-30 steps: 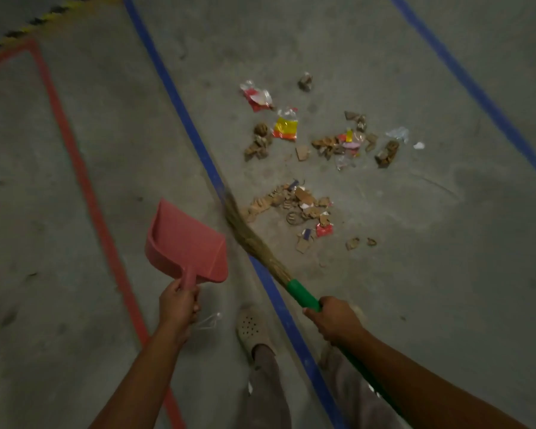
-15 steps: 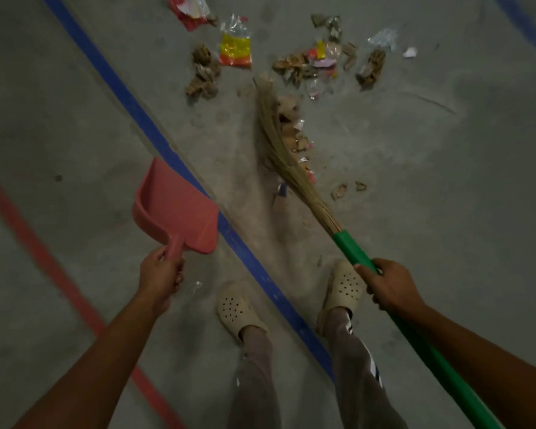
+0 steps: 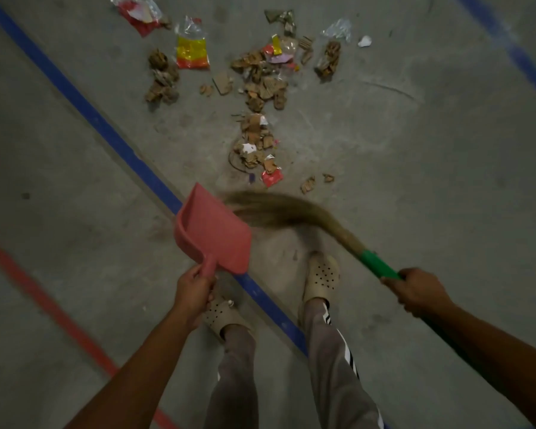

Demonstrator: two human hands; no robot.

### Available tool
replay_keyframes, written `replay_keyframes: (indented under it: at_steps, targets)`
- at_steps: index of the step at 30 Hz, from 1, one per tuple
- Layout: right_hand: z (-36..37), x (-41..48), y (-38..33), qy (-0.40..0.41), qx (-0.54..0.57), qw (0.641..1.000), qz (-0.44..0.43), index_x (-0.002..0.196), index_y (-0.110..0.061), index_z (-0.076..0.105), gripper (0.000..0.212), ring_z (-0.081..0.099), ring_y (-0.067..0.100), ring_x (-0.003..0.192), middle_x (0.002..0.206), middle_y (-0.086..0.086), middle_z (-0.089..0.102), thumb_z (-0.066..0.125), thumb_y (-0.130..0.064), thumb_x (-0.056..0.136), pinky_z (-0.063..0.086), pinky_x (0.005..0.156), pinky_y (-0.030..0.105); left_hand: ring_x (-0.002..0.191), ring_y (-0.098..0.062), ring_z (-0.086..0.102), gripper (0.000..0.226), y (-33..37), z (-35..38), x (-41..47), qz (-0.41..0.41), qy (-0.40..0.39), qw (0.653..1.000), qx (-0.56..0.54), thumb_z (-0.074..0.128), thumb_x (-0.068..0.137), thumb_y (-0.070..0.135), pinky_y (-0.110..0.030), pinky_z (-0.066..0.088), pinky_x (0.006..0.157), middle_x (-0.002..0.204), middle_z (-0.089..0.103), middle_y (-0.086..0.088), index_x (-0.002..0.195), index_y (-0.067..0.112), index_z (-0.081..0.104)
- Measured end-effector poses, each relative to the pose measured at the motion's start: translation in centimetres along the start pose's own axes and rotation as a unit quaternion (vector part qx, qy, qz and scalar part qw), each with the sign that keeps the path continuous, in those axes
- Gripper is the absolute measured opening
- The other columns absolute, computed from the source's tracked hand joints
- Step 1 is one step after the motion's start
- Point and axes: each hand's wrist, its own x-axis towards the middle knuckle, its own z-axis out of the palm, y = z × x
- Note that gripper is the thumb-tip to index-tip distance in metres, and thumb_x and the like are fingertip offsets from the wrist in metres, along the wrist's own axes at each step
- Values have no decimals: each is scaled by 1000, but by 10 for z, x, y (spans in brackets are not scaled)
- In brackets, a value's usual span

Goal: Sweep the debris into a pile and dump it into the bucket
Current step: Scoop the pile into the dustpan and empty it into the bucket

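Head view: right hand (image 3: 418, 292) is wrapped round the green broom (image 3: 375, 263) handle. The straw bristles (image 3: 279, 212) are blurred and low, just short of the nearest debris (image 3: 257, 147). Left hand (image 3: 192, 289) grips the pink dustpan (image 3: 214, 233) by its handle, pan raised, edge right at the bristle tips.

Risk: a fast stroke clips the pan or flings light wrappers (image 3: 192, 52) wider.

Debris is torn cardboard bits and plastic wrappers in several loose clumps right of the blue floor line (image 3: 106, 128), no single pile. Bucket not in view.

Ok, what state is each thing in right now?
Dustpan: empty, held by its handle in the left hand.
Broom: green handle gripped by the right hand, bristles blurred near the dustpan.
Debris: scattered on the floor, not yet one pile.
Bucket: not in view.
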Motion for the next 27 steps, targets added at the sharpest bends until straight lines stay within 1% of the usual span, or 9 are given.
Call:
replay_keyframes:
  at_steps: [4, 8, 12, 14, 16, 18, 21, 23, 27]
  targets:
    - [-28, 3, -13, 57, 99, 993, -40, 87, -9, 66, 33, 67, 27, 54, 67, 13, 69, 64, -41, 94, 54, 47, 31, 44, -11, 34, 16, 16, 9, 6, 13, -2, 1000, 7, 52, 94, 1, -14, 21, 37, 64, 46, -4, 86, 14, 57]
    - [-43, -20, -4, 55, 123, 988, -75, 92, -12, 66, 28, 60, 21, 48, 64, 10, 67, 66, -40, 93, 48, 43, 28, 38, -7, 34, 17, 34, 14, -1, 23, 0, 1000, -4, 49, 93, -3, -13, 22, 36, 67, 44, -6, 94, 12, 57]
    - [-42, -36, 34, 15, 9, 994, -112, 97, -15, 69, 32, 62, 19, 60, 71, 7, 67, 64, -46, 93, 46, 55, 31, 36, -6, 35, 21, 43, 22, -15, 25, 0, 1000, 8, 49, 91, -6, -13, 22, 37, 67, 43, -7, 104, 7, 58]
    - [-38, -35, 55, -18, -70, 991, -110, 105, -18, 70, 36, 60, 14, 66, 78, 3, 66, 61, -50, 93, 40, 54, 25, 37, -7, 35, 22, 42, 28, -17, 19, -1, 1000, 17, 50, 90, -7, -14, 22, 37, 68, 43, -7, 106, 7, 58]
    - [-36, -28, 75, -45, -117, 988, -87, 112, -18, 69, 40, 60, 13, 71, 86, 1, 65, 58, -52, 94, 40, 54, 23, 37, -7, 34, 21, 39, 37, -17, 15, -9, 999, 28, 50, 90, -6, -13, 22, 37, 67, 41, -7, 106, 6, 57]
    - [-39, -17, 89, -50, -140, 988, -46, 114, -13, 68, 44, 64, 19, 79, 93, 5, 67, 56, -52, 96, 47, 61, 27, 37, -7, 34, 19, 35, 47, -17, 13, -19, 999, 37, 51, 90, -6, -13, 21, 36, 66, 40, -6, 102, 8, 57]
    - [-46, 3, 98, -6, -100, 995, -18, 107, -8, 68, 48, 68, 25, 73, 84, 11, 70, 56, -52, 96, 55, 63, 32, 39, -8, 34, 19, 33, 62, -15, 16, -27, 999, 43, 51, 91, -6, -14, 21, 36, 64, 42, -4, 99, 11, 58]
    - [-53, 12, 93, 31, -55, 998, -30, 102, -7, 68, 46, 67, 27, 66, 75, 12, 68, 58, -52, 95, 57, 61, 35, 40, -8, 34, 18, 37, 71, -12, 19, -33, 998, 44, 52, 92, -5, -15, 21, 37, 64, 42, -4, 102, 9, 58]
    - [-66, 13, 69, 84, 49, 992, -76, 98, -7, 68, 42, 68, 32, 66, 73, 15, 69, 60, -48, 94, 59, 63, 45, 41, -8, 35, 18, 55, 86, -15, 35, -50, 997, 40, 51, 94, -3, -17, 21, 39, 66, 42, -5, 103, 11, 58]
